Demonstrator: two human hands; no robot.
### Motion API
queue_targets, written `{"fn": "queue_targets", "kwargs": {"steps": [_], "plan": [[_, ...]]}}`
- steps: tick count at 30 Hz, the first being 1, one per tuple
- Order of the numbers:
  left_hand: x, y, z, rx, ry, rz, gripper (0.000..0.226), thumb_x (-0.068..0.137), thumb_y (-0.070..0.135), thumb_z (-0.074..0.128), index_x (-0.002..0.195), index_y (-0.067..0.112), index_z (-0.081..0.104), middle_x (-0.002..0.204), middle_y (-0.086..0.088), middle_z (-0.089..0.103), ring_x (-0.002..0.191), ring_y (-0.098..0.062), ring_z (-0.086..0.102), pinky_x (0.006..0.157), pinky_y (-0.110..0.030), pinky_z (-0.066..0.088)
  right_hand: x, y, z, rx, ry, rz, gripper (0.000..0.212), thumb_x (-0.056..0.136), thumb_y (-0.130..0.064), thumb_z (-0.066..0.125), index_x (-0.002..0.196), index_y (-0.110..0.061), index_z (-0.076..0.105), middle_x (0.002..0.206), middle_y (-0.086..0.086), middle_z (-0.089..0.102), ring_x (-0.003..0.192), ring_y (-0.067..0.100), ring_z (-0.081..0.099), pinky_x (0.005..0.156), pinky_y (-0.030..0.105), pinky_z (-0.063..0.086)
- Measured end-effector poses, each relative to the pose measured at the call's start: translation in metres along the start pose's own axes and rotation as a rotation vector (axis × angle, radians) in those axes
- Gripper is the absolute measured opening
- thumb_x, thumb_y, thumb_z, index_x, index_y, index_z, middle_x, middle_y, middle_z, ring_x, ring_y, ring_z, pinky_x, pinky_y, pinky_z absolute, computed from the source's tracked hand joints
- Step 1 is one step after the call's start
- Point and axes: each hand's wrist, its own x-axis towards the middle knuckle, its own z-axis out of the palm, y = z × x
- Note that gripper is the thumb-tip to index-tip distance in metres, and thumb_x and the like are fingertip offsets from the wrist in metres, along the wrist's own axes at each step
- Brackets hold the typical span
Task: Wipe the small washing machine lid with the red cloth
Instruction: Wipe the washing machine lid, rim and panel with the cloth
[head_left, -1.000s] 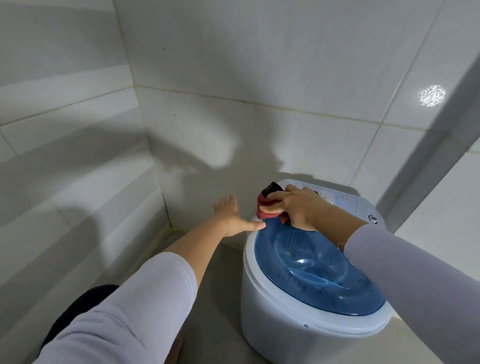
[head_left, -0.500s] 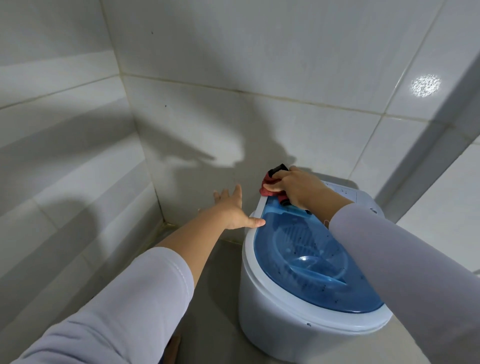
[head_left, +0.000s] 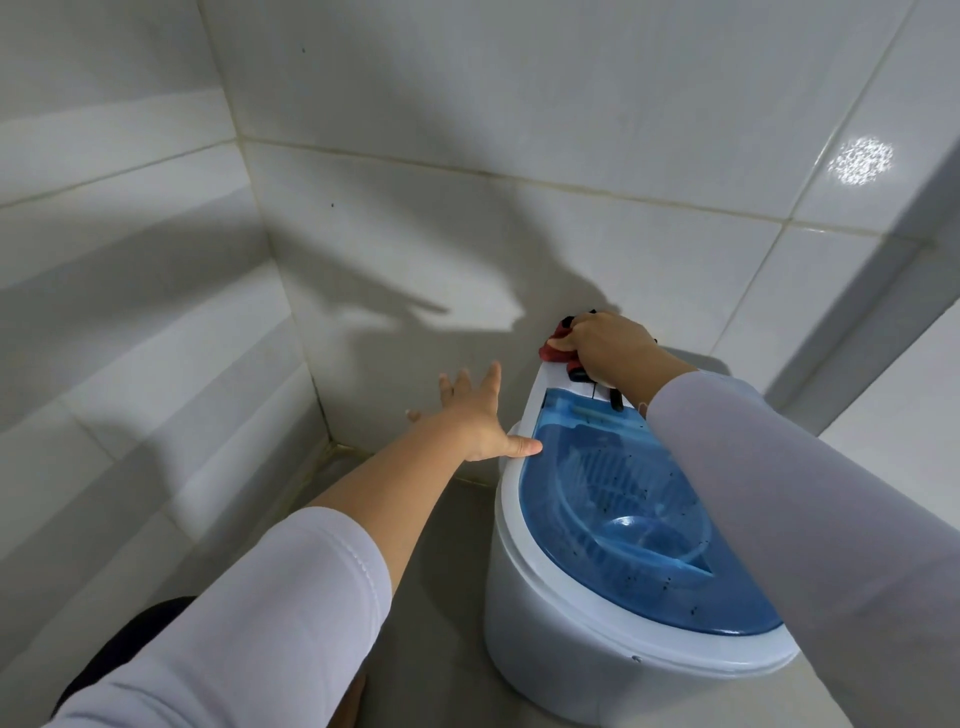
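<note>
A small white washing machine (head_left: 561, 639) stands on the floor at lower right. Its translucent blue lid (head_left: 623, 519) is down and carries dark specks. My right hand (head_left: 608, 348) presses a bunched red and black cloth (head_left: 558, 353) onto the white back panel, just beyond the lid's far edge. Most of the cloth is hidden under the hand. My left hand (head_left: 478, 415) is spread, with the fingers apart against the machine's left side and the thumb touching the lid's rim.
White tiled walls (head_left: 467, 156) meet in a corner (head_left: 322, 436) just left of the machine. The beige floor (head_left: 441, 597) runs between my left arm and the machine. A dark shape (head_left: 130, 644) sits at lower left.
My right hand has slid the cloth away from me, off the blue lid's far edge and onto the white back panel. My left hand has stayed at the machine's left rim.
</note>
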Motion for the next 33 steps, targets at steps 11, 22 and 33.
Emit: {"fn": "queue_targets", "kwargs": {"steps": [11,22,33], "plan": [[-0.006,-0.001,0.000,-0.046,-0.005,0.029,0.114,0.078,0.062,0.065,0.151,0.033,-0.018,0.162,-0.005,-0.018,0.148,-0.029,-0.020,0.112,-0.069,0.005,-0.004,0.006,-0.004,0.077,0.055,0.044,0.038,0.094,-0.019,0.044,0.129,-0.027,0.057,0.121,0.008,0.056,0.115,0.029,0.051,0.088,0.032,0.043],[-0.005,0.001,-0.004,0.001,0.019,0.105,0.115,0.077,0.060,0.067,0.152,0.032,-0.016,0.162,-0.006,-0.018,0.148,-0.029,-0.021,0.109,-0.071,0.001,-0.019,0.018,-0.019,0.129,0.100,0.077,0.049,0.087,-0.021,0.055,0.133,-0.033,0.045,0.120,0.007,0.052,0.110,0.031,0.055,0.084,0.036,0.045],[0.046,0.040,-0.025,-0.025,0.148,0.119,0.087,0.092,0.049,0.054,0.155,0.029,-0.002,0.163,-0.004,-0.009,0.149,-0.030,-0.014,0.109,-0.071,0.008,-0.020,0.036,-0.016,0.230,0.048,0.242,0.040,0.090,-0.023,0.049,0.127,-0.037,0.054,0.129,0.005,0.053,0.116,0.028,0.053,0.094,0.036,0.044]]}}
